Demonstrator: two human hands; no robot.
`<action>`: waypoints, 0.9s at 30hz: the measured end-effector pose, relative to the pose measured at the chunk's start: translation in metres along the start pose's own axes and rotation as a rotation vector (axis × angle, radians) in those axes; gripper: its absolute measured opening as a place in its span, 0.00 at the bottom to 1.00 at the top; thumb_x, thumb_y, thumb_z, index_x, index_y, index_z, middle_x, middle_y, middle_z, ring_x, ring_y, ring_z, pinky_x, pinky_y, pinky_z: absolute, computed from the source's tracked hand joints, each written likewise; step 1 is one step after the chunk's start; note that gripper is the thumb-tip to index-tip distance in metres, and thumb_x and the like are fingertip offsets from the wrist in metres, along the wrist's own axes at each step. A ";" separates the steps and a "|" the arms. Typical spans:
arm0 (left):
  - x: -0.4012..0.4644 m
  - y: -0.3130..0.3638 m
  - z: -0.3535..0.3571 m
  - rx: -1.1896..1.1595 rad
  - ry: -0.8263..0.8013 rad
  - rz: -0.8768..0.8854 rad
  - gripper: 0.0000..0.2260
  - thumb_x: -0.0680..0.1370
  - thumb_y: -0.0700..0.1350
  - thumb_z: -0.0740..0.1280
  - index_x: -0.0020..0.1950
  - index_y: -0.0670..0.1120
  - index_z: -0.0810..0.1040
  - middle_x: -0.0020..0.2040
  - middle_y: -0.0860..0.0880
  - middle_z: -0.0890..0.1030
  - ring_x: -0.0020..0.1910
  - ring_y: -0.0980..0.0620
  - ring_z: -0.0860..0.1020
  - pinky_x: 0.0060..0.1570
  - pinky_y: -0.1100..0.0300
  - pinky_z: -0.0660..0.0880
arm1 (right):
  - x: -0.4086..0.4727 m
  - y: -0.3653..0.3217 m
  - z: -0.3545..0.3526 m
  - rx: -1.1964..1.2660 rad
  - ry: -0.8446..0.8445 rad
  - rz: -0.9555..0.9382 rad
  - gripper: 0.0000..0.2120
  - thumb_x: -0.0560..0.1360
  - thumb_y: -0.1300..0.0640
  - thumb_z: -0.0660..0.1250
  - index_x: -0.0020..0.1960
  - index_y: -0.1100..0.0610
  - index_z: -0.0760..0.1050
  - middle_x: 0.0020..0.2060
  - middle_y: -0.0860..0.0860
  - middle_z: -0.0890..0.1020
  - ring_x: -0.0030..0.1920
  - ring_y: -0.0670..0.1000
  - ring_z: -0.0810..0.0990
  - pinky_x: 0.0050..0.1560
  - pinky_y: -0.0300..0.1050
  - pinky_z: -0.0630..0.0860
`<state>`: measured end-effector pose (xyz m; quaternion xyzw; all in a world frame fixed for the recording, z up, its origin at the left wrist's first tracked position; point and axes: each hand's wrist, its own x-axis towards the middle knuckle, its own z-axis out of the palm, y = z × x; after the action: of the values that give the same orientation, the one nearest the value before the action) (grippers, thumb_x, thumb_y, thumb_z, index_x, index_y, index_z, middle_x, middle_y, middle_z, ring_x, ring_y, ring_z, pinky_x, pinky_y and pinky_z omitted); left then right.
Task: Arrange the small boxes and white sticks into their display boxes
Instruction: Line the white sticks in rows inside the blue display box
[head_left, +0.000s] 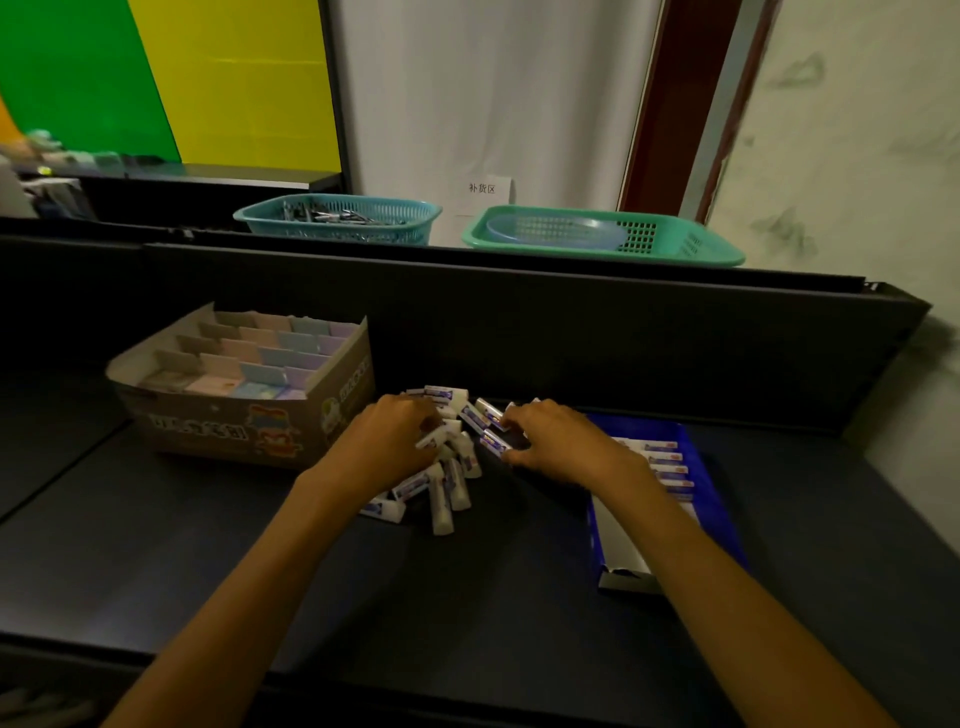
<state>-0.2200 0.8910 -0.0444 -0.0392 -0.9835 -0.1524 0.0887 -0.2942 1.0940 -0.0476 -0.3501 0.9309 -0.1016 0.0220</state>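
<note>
A loose pile of white sticks (451, 478) with blue-and-red labels lies on the dark table in the middle. My left hand (387, 441) rests on the pile's left side, its fingers curled round one white stick. My right hand (558, 441) reaches into the pile's right side and pinches another white stick between thumb and fingers. A blue display box (711, 499) at the right holds a row of several white sticks; my right forearm crosses it. A brown cardboard display box (218, 426) at the left holds rows of small pastel boxes (270, 353).
A dark raised partition (519, 312) runs behind the work area. Beyond it stand a teal basket (337, 218) with metal items and a green basket (675, 244) holding a clear dish. A wall stands at the right.
</note>
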 end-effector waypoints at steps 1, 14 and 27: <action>0.000 -0.001 0.001 -0.010 -0.011 0.015 0.12 0.75 0.48 0.68 0.58 0.49 0.77 0.54 0.49 0.79 0.45 0.56 0.78 0.46 0.60 0.77 | 0.001 -0.002 0.003 -0.017 0.007 0.004 0.21 0.76 0.50 0.67 0.67 0.53 0.69 0.60 0.53 0.76 0.57 0.51 0.76 0.55 0.45 0.75; 0.008 0.000 -0.014 -0.313 0.120 0.098 0.16 0.74 0.43 0.70 0.62 0.50 0.75 0.55 0.53 0.74 0.48 0.60 0.74 0.46 0.69 0.71 | -0.015 0.011 -0.022 0.337 0.115 0.125 0.13 0.74 0.57 0.70 0.58 0.52 0.76 0.50 0.44 0.74 0.47 0.42 0.75 0.44 0.33 0.73; 0.025 0.057 -0.004 -0.791 0.059 0.112 0.13 0.69 0.41 0.74 0.50 0.49 0.77 0.45 0.52 0.82 0.43 0.58 0.82 0.44 0.61 0.79 | -0.084 0.061 -0.044 0.800 0.307 0.189 0.10 0.72 0.61 0.71 0.53 0.52 0.78 0.49 0.48 0.82 0.49 0.44 0.82 0.47 0.39 0.80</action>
<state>-0.2375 0.9454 -0.0192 -0.1194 -0.8422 -0.5155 0.1033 -0.2759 1.2016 -0.0197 -0.2080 0.8388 -0.5025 0.0265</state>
